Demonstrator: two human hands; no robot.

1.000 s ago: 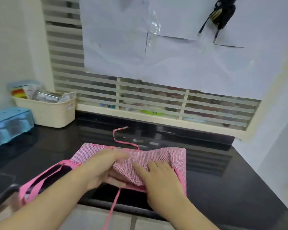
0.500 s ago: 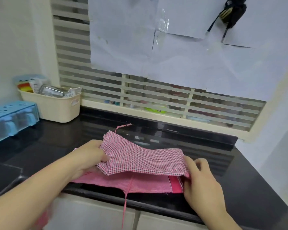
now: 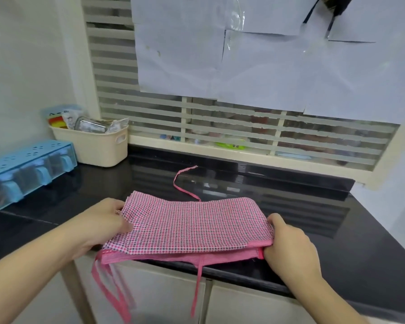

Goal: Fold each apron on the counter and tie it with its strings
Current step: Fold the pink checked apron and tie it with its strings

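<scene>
Head view: pink-checked cloth apron [image 3: 192, 226] folded flat along black counter's [image 3: 337, 242] front edge, left hand [image 3: 103, 220] and right hand [image 3: 288, 244] pinching opposite ends, probably to square layers, pink strings [image 3: 197, 286] dangling for tying.

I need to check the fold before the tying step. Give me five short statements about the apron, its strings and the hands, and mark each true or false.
1. The apron lies folded on the black counter. True.
2. The left hand rests flat on top of the apron. False: it grips the apron's left edge.
3. The right hand holds the apron's right end. True.
4. All the strings are already tied round the apron. False: one string trails loose on the counter behind it, others hang over the front edge.
5. The cream basket stands right of the apron. False: it stands at the back left.
</scene>
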